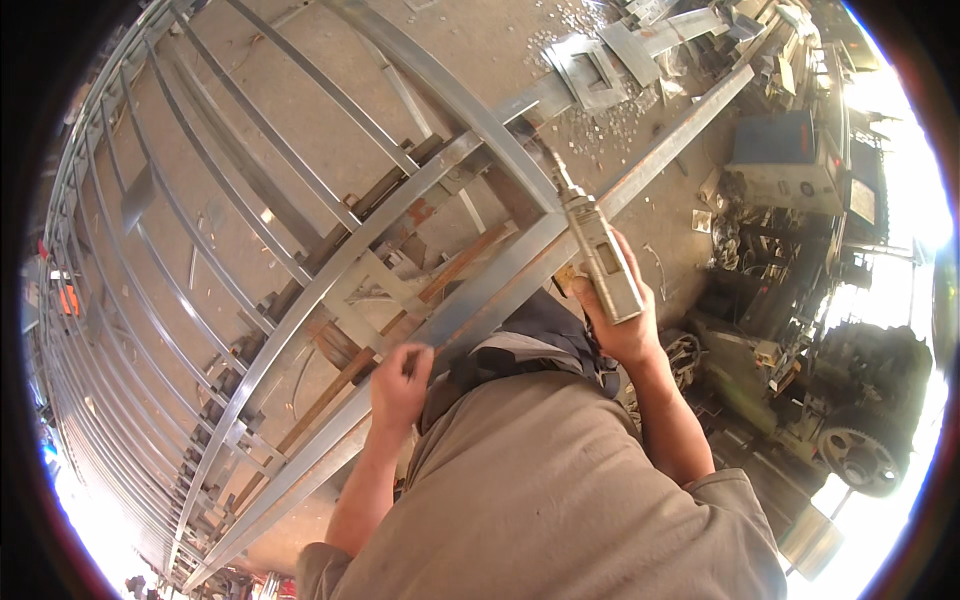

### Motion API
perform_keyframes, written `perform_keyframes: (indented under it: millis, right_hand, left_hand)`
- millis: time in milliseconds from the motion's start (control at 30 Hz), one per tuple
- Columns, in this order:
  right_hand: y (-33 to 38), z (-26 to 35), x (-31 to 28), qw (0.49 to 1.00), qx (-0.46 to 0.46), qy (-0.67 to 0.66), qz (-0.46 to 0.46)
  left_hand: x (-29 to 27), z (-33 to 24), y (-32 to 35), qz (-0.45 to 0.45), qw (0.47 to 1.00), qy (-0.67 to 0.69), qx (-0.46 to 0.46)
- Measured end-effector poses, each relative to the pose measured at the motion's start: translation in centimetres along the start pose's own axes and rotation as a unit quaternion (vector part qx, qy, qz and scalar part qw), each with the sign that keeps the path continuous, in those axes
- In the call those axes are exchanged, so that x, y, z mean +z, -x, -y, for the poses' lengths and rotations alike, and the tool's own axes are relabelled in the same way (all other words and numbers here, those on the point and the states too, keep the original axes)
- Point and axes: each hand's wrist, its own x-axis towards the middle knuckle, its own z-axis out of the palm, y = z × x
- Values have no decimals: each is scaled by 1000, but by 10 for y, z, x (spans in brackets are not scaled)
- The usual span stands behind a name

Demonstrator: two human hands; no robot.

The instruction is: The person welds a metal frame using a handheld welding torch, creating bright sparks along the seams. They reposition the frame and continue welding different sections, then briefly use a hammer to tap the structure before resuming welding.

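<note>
My right hand (628,318) is closed around a handheld welding gun (604,255), a pale gold, boxy tool with a narrow stepped nozzle. The nozzle points away and slightly left, above the corner of a steel frame (540,235). My left hand (398,385) is held beside the frame's near rail, its fingers curled and a little blurred. I cannot make out whether anything is inside them, or whether the hand touches the rail. The frame's square tubes and many thin parallel bars (270,130) stretch to the left.
Flat metal plates (590,75) and small scattered bits lie on the floor at the far side. A blue-topped machine box (775,145) stands at the right, with dark machinery and a toothed wheel (858,458) nearer. A long steel bar (685,125) runs toward the far right.
</note>
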Motion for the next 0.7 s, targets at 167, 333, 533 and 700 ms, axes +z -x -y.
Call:
perform_keyframes:
  millis: [167,333,533,700]
  right_hand:
    - [16,-21,-39,997,-14,-4,-72]
    - [25,-45,-71,995,57,-32,-72]
    - [11,-78,-106,998,17,-48,-35]
    - [-10,-99,-140,997,39,-60,28]
  left_hand:
    - [68,-83,-73,23,960,-71,270]
    - [163,-129,-136,9,968,-171,181]
    - [188,-137,-178,133,971,-190,-52]
    - [179,-146,-180,113,980,49,-155]
